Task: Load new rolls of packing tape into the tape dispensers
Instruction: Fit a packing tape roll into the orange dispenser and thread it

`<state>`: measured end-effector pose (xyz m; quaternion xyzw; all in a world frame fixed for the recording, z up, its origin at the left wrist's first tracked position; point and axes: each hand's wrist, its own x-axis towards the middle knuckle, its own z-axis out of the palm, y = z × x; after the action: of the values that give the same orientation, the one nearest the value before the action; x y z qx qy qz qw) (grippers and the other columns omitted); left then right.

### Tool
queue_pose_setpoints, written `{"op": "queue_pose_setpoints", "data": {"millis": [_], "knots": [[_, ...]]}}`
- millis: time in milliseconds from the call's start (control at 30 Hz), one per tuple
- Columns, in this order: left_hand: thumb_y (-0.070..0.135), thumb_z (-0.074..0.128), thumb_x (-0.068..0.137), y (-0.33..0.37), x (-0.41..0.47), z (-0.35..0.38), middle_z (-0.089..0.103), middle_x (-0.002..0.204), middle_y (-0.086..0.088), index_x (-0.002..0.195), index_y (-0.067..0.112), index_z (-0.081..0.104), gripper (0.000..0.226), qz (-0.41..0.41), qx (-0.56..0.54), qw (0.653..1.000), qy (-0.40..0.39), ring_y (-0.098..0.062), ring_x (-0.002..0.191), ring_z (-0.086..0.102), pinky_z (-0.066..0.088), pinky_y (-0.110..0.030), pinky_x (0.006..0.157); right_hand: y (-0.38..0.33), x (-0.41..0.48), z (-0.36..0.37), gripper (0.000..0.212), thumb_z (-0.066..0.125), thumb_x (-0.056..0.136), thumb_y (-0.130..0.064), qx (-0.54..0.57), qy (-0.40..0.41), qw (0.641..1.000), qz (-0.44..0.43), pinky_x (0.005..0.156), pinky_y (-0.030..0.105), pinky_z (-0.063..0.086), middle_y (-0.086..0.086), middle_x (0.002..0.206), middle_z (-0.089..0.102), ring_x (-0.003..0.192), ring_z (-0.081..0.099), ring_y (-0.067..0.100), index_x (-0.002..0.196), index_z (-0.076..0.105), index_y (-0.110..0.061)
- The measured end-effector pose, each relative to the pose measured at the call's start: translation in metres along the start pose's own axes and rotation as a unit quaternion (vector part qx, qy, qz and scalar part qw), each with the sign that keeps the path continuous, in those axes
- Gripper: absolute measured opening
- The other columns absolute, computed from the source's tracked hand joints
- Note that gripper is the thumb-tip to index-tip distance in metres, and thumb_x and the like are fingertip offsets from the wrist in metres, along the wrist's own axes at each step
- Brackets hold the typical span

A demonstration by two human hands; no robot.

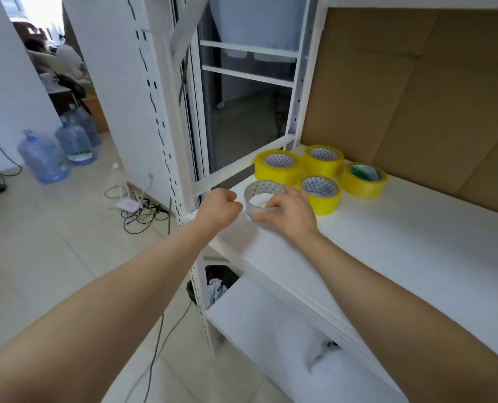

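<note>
Clear roll [263,188] lay flat on the white shelf [402,242], near its front-left corner; hole faced up, core axis roughly vertical, patterned core showing inside; I could not make out where the tape's free end pointed. Right hand [293,212] gripped it from the right and near side; fingers curled over the rim, thumb against the near wall. Left hand [220,210] sat just beside the roll's left side, curled into a fist, back of the hand up; from my feed I could not tell whether it pinched anything or touched the roll.

Four yellow rolls [278,170] clustered just behind and to the right of the clear one; all flat, holes up, axes vertical like it; the nearest sat right against the right hand, touching or not I could not tell; the right-most had a green core, the other three blue-patterned ones. Cardboard [416,97] lined the back of the shelf.

On the floor to the left I noted three water bottles [43,158] standing together; nearer the rack, a white router [128,204] with tangled cables; a dark bin [216,283] with crumpled paper stood under the shelf's front-left corner.
</note>
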<state>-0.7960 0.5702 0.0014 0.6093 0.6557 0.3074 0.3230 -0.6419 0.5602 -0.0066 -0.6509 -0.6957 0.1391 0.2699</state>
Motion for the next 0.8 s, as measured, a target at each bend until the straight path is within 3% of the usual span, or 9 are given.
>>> {"op": "queue_pose_setpoints", "data": {"millis": [100, 133, 233, 300, 367, 467, 567, 700, 800], "knots": [[0.007, 0.051, 0.087, -0.006, 0.028, -0.015, 0.049, 0.087, 0.002, 0.073, 0.028, 0.048, 0.026, 0.038, 0.051, 0.998, -0.021, -0.019, 0.090, 0.042, 0.039, -0.026, 0.072, -0.013, 0.022, 0.017, 0.034, 0.072, 0.073, -0.047, -0.030, 0.017, 0.999, 0.021, 0.090, 0.029, 0.038, 0.004, 0.132, 0.048, 0.118, 0.039, 0.028, 0.089, 0.074, -0.017], [0.007, 0.051, 0.087, -0.007, 0.036, -0.020, 0.050, 0.092, -0.001, 0.070, 0.028, 0.046, 0.028, 0.053, 0.073, 0.996, -0.029, -0.019, 0.089, 0.044, 0.039, -0.027, 0.073, -0.019, 0.028, 0.022, 0.036, 0.072, 0.074, -0.047, -0.022, 0.011, 0.999, 0.035, 0.089, 0.029, 0.039, 0.006, 0.134, 0.047, 0.119, 0.041, 0.028, 0.090, 0.074, -0.015], [0.003, 0.048, 0.082, -0.010, 0.057, -0.033, 0.052, 0.082, -0.005, 0.062, 0.021, 0.042, 0.028, 0.095, 0.120, 0.987, -0.052, -0.028, 0.086, 0.052, 0.040, -0.031, 0.069, -0.034, 0.045, 0.038, 0.038, 0.070, 0.075, -0.046, -0.013, -0.003, 0.997, 0.074, 0.088, 0.026, 0.040, 0.009, 0.136, 0.043, 0.118, 0.047, 0.027, 0.093, 0.073, -0.013], [0.001, 0.047, 0.079, -0.011, 0.067, -0.039, 0.059, 0.081, -0.010, 0.072, 0.010, 0.056, 0.015, 0.108, 0.130, 0.983, -0.068, -0.031, 0.091, 0.059, 0.045, -0.033, 0.072, -0.040, 0.054, 0.048, 0.038, 0.070, 0.075, -0.046, -0.027, -0.013, 0.996, 0.087, 0.081, 0.024, 0.038, 0.011, 0.128, 0.046, 0.111, 0.051, 0.026, 0.094, 0.073, -0.014], [0.002, 0.046, 0.078, -0.013, 0.074, -0.041, 0.066, 0.095, -0.014, 0.092, 0.005, 0.065, 0.023, 0.133, 0.140, 0.978, -0.079, -0.033, 0.098, 0.059, 0.050, -0.037, 0.081, -0.043, 0.058, 0.055, 0.038, 0.070, 0.076, -0.044, -0.036, -0.021, 0.994, 0.096, 0.079, 0.024, 0.038, 0.011, 0.128, 0.045, 0.109, 0.052, 0.027, 0.096, 0.073, -0.013], [0.003, 0.047, 0.080, -0.014, 0.082, -0.042, 0.065, 0.113, -0.013, 0.110, 0.007, 0.065, 0.035, 0.145, 0.146, 0.975, -0.083, -0.032, 0.110, 0.057, 0.047, -0.039, 0.092, -0.046, 0.059, 0.062, 0.041, 0.071, 0.077, -0.042, -0.038, -0.012, 0.994, 0.105, 0.086, 0.025, 0.040, 0.010, 0.136, 0.040, 0.116, 0.051, 0.027, 0.107, 0.069, -0.015], [-0.001, 0.047, 0.081, -0.009, 0.083, -0.039, 0.063, 0.116, -0.017, 0.107, 0.007, 0.064, 0.032, 0.150, 0.110, 0.979, -0.085, -0.032, 0.113, 0.056, 0.046, -0.035, 0.093, -0.045, 0.056, 0.061, 0.047, 0.064, 0.080, -0.040, -0.044, -0.002, 0.993, 0.109, 0.095, 0.031, 0.041, 0.004, 0.144, 0.033, 0.126, 0.045, 0.023, 0.124, 0.057, -0.024], [-0.002, 0.046, 0.083, 0.003, 0.078, -0.033, 0.059, 0.124, -0.018, 0.118, 0.004, 0.061, 0.038, 0.143, 0.079, 0.982, -0.091, -0.032, 0.119, 0.052, 0.042, -0.034, 0.098, -0.028, 0.051, 0.037, 0.047, 0.059, 0.081, -0.019, -0.078, 0.091, 0.987, 0.105, 0.099, 0.034, 0.036, 0.009, 0.133, 0.048, 0.125, 0.043, 0.027, 0.127, 0.051, -0.013], [0.018, 0.048, 0.076, 0.017, 0.081, -0.022, 0.060, 0.109, -0.010, 0.090, 0.024, 0.062, 0.021, 0.149, 0.045, 0.980, -0.122, -0.032, 0.116, 0.055, 0.043, -0.037, 0.100, -0.005, 0.049, 0.013, 0.055, 0.058, 0.077, -0.013, -0.138, 0.127, 0.967, 0.170, 0.108, 0.036, 0.026, 0.011, 0.136, 0.046, 0.129, 0.038, 0.029, 0.130, 0.046, -0.012]]}}
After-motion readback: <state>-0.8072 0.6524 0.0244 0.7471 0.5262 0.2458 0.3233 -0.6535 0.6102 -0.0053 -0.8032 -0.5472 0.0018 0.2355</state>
